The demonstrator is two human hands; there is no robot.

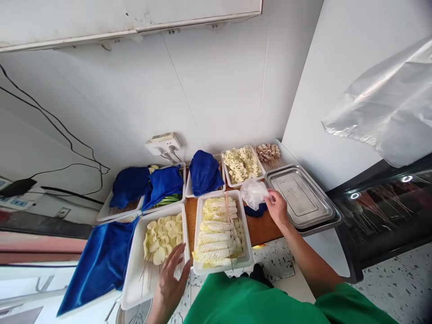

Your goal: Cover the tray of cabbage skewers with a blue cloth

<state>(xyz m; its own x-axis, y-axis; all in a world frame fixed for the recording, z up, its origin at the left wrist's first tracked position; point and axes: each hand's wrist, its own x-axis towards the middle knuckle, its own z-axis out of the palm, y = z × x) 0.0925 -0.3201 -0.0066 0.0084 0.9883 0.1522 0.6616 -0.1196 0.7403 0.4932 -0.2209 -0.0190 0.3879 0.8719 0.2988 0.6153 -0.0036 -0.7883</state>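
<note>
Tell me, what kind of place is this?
Probably a food-prep corner of a skewer stall or small kitchen: white trays of skewered cabbage and sliced potato, empty steel trays, and a glass display case.

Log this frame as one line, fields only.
left hand: open, resting on potato-slice tray | right hand: pinching clear plastic bag | beside: cabbage-skewer tray, empty steel tray
</note>
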